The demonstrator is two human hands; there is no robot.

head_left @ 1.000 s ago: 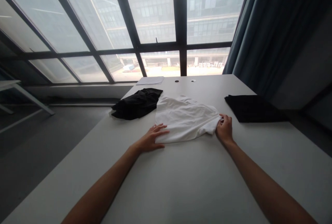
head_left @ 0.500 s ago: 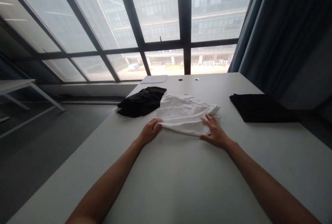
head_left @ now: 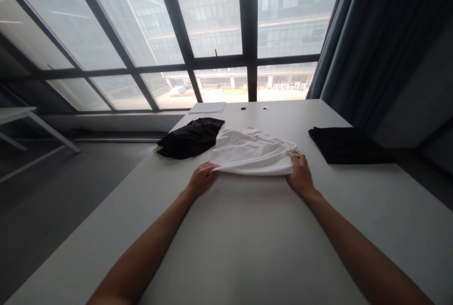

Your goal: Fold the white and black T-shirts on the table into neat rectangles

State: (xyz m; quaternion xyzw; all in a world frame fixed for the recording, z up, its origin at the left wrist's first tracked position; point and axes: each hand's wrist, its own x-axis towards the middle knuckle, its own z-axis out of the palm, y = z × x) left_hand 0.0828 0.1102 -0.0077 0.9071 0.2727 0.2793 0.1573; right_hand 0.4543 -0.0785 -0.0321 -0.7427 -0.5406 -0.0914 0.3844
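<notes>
A white cloth garment, perhaps a shirt, lies wrinkled on the white table; its exact kind does not show. My left hand pinches its near left corner, the fingers closed on the fabric. At the near right corner, my right hand is closed on the cloth, thumb underneath and fingers on top. Between the two hands the near edge is stretched almost straight. Just beyond the left hand rests a crumpled black garment, its right end against the white one.
On the right of the table sits a flat folded black cloth. Paper sheets lie at the far edge, near two round cable holes. Windows stand behind, a dark curtain hangs right, and another table is at far left.
My right hand has gone from spread fingers on the cloth to gripping its right corner, slightly farther right. The near edge is now straighter. The left hand keeps its hold.
</notes>
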